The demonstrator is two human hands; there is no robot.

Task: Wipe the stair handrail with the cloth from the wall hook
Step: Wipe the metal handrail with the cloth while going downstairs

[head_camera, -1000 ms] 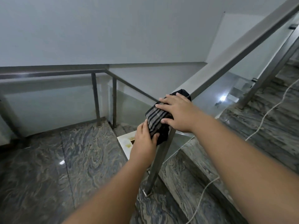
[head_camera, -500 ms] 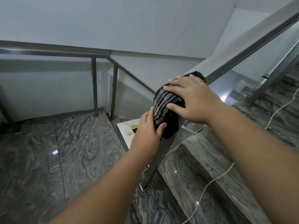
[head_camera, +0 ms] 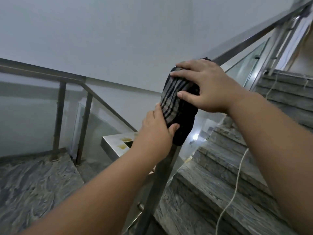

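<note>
A dark cloth [head_camera: 177,106] with grey stripes is draped over the lower end of the metal stair handrail [head_camera: 254,36], which rises to the upper right. My right hand [head_camera: 206,87] lies flat on top of the cloth, pressing it onto the rail. My left hand [head_camera: 155,134] grips the cloth's lower part from the left, thumb on its front, at the top of the upright metal post [head_camera: 159,184]. The rail's end is hidden under the cloth.
Grey marbled steps [head_camera: 228,167] climb to the right with a white cord [head_camera: 237,180] lying across them. Glass panels [head_camera: 245,65] sit under the rail. A second handrail [head_camera: 42,73] borders the landing [head_camera: 33,184] at left. A white stained ledge [head_camera: 115,141] lies behind the post.
The view has tilted upward and moved closer. Both hands stay on the cloth at the rail's lower end, with the right hand shifted slightly up the rail.
</note>
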